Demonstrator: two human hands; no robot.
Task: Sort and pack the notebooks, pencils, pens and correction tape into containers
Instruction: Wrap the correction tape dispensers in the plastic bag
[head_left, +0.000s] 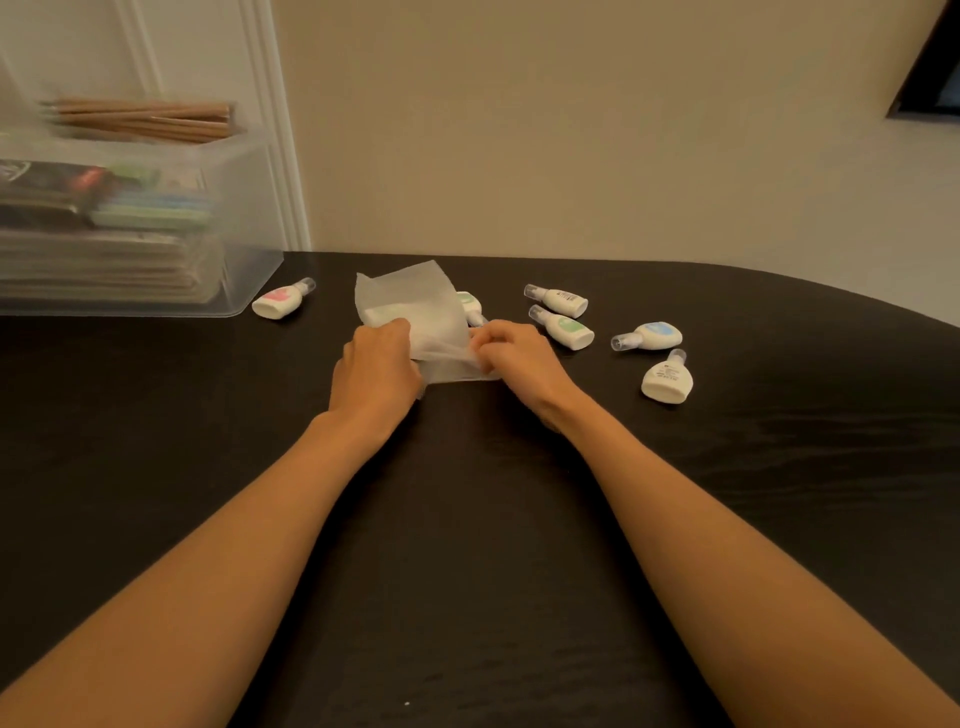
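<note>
**Q:** Status of hands?

**A:** Both engaged on the pouch (415, 306), a translucent film bag. Gripped along its left edge by the left hand (376, 364), fingers curled over the film. Pinched at its near edge by the right hand (514, 358). Judged as pulling the mouth apart for loading. Held upright on the table (467, 519), probably to keep the opening reachable.

**Q:** Contents of the pouch?

**A:** Faint pale shape visible through the film. Cannot tell whether inside or behind.

**Q:** Location of task items?

**A:** Six correction tapes, all loose.
- Directly behind the pouch, partly hidden: green tape (470, 304).
- Right of the pouch, near: printed-label tape (561, 300) and second green tape (566, 328), side by side.
- Further right of the pouch: blue tape (652, 335) and white tape (667, 382).
- Left of the pouch, apart: pink tape (278, 302).

**Q:** Other items?

**A:** Far left of the pouch: clear bin (244, 218), with stacked notebooks (104, 265) inside. Coloured packs above them too blurred to name. Pencils (145, 119) lying across the top.

**Q:** Obstructions?

**A:** None seen between the pouch and the right-hand tapes. Both hands occupied, however. Free one before reaching, and keep the other on the mouth to prevent collapse.
</note>
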